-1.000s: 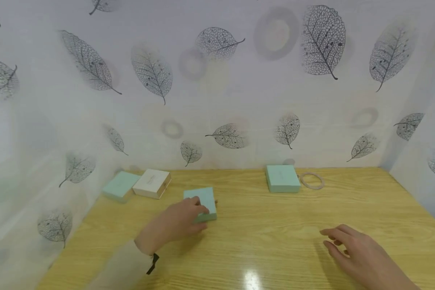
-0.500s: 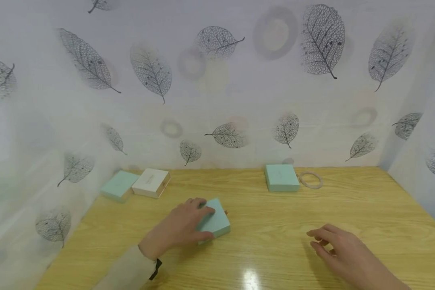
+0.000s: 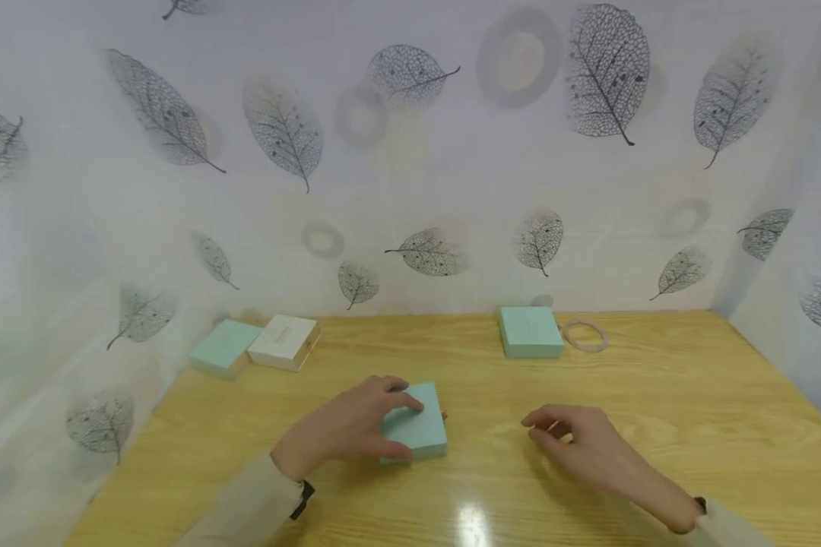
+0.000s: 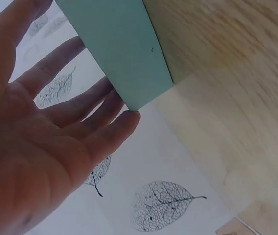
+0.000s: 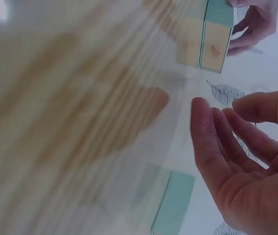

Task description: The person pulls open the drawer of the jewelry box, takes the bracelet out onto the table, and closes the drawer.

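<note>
A small mint-green drawer box [image 3: 426,431] lies flat on the table, left of centre. My left hand [image 3: 347,429] holds it from the left side, thumb at its near edge and fingers across the top. In the left wrist view, fingertips meet an edge of the box [image 4: 122,54]. The right wrist view shows the box's cream end face [image 5: 212,46] with a little tan pull tab. Right of the box, and apart from it, my right hand [image 3: 584,448] hovers over the table with loosely bent fingers and nothing in them.
At the back left, another mint-green box [image 3: 224,347] lies beside a white box [image 3: 284,342]. One more mint-green box [image 3: 530,332] stands at the back right, next to a pale ring-shaped band [image 3: 586,336]. A leaf-patterned sheet [image 3: 424,175] rises behind the wooden table [image 3: 670,395].
My left hand has slid the mint-green box right and nearer, turning it on the way. My right hand has moved left, closer to the box.
</note>
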Motion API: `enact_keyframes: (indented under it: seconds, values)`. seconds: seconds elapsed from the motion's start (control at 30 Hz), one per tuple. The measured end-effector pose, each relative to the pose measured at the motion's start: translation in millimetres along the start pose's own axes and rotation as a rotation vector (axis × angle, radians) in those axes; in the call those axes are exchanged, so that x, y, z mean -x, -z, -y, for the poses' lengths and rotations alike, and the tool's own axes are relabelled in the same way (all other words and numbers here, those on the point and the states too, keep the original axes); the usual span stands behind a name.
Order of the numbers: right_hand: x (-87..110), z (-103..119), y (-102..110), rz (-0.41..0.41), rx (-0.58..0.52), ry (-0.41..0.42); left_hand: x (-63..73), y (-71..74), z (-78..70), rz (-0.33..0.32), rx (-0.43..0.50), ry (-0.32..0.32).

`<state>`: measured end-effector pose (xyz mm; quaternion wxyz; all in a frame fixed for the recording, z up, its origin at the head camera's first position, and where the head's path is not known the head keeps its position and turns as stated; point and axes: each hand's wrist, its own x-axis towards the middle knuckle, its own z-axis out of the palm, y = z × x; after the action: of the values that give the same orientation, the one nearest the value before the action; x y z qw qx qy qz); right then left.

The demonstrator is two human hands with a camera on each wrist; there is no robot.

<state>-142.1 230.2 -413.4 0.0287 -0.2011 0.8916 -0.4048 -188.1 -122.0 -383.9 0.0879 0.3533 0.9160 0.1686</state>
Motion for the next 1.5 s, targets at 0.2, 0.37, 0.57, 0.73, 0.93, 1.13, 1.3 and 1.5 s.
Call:
enact_keyframes:
  seconds: [0.2, 0.37, 0.57, 0.73, 0.93, 1.13, 1.3, 1.5]
  values:
    - [-24.5, 17, -17, 0.108, -0.352, -0.189, -8.1, -5.0, -10.7, 0.013, -0.020, -0.046]
    - [-34.0, 25, -35, 0.133, -0.458, -0.220, -10.3, -9.6, -18.9, 0.026, -0.047, -0.059]
    - [-37.4, 31, -45, 0.112, -0.425, -0.250, -11.5, -13.6, -26.3, 0.044, -0.070, -0.085]
    - [-39.5, 36, -48, 0.115, -0.393, -0.261, -12.0, -14.5, -28.6, 0.053, -0.084, -0.090]
    - [-41.8, 37, -52, 0.106, -0.359, -0.306, -12.2, -14.5, -30.1, 0.048, -0.098, -0.091]
    - [-43.0, 40, -55, 0.047, -0.314, -0.310, -13.5, -13.0, -30.0, 0.063, -0.083, -0.083]
    - [-43.7, 45, -56, 0.003, -0.287, -0.358, -13.6, -12.1, -29.5, 0.068, -0.078, -0.081]
    - [-42.9, 46, -58, -0.002, -0.317, -0.375, -13.8, -12.3, -28.9, 0.062, -0.091, -0.103]
